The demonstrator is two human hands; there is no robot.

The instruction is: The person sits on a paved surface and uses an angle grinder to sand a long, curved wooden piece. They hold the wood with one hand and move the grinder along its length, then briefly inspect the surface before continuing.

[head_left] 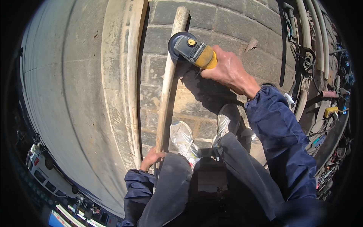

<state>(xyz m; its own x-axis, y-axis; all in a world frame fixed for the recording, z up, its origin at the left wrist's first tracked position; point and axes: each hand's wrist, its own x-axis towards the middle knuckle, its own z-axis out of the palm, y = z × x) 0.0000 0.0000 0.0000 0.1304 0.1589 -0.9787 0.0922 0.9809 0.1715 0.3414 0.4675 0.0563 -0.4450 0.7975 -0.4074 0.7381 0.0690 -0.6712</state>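
Note:
With my right hand (230,72) I grip a yellow and grey angle grinder (196,53). Its dark round disc (174,47) lies against the upper part of a long pale wooden pole (167,81), or just over it; I cannot tell whether they touch. The pole slants from far ahead down toward my left knee. My left hand (152,157) is wrapped round the pole's near end, beside that knee. Dark blue sleeves cover both forearms.
A second long wooden pole (133,75) lies left of the first, along the pavement's edge. Beyond is a concrete road (79,87) with a parked white van (45,179). A wood scrap (251,44) lies on the paving. Tools, cables and poles (319,38) crowd the right side. My white shoes (182,138) stand close to the pole.

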